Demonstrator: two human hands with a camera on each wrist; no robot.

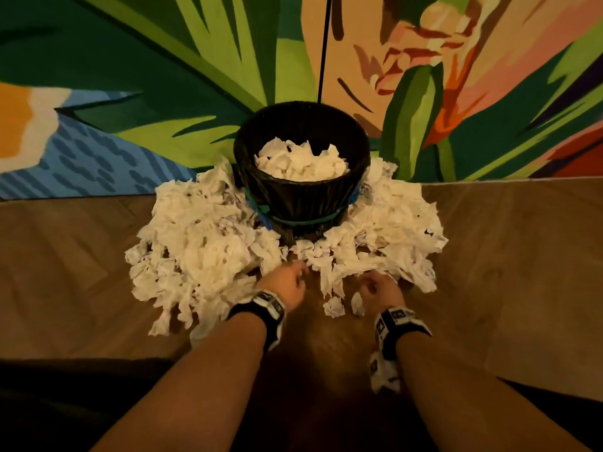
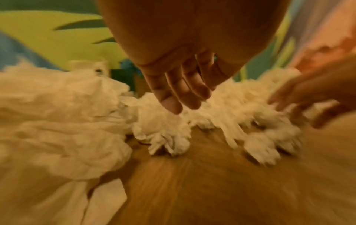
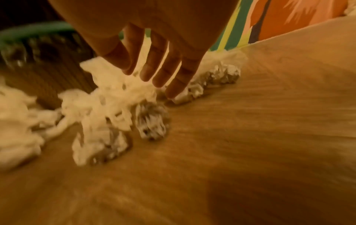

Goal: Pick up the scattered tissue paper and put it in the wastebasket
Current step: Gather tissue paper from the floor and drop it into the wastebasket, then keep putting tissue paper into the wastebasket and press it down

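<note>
A black wastebasket (image 1: 301, 197) stands on the floor against the wall, partly filled with white tissue (image 1: 301, 161). Crumpled white tissue paper (image 1: 202, 243) lies heaped around its base on both sides. My left hand (image 1: 288, 282) hovers at the near edge of the pile, fingers loosely extended and holding nothing (image 2: 185, 92). My right hand (image 1: 378, 288) is low beside two small tissue balls (image 1: 334, 306), fingers straight over the tissue (image 3: 159, 71), nothing held. Both wrist views are blurred.
Wooden floor (image 1: 505, 272) spreads to both sides and toward me. A colourfully painted wall (image 1: 130, 93) rises right behind the basket, and a thin black pole (image 1: 323, 47) runs up it. A green band (image 1: 306, 220) circles the basket's lower part.
</note>
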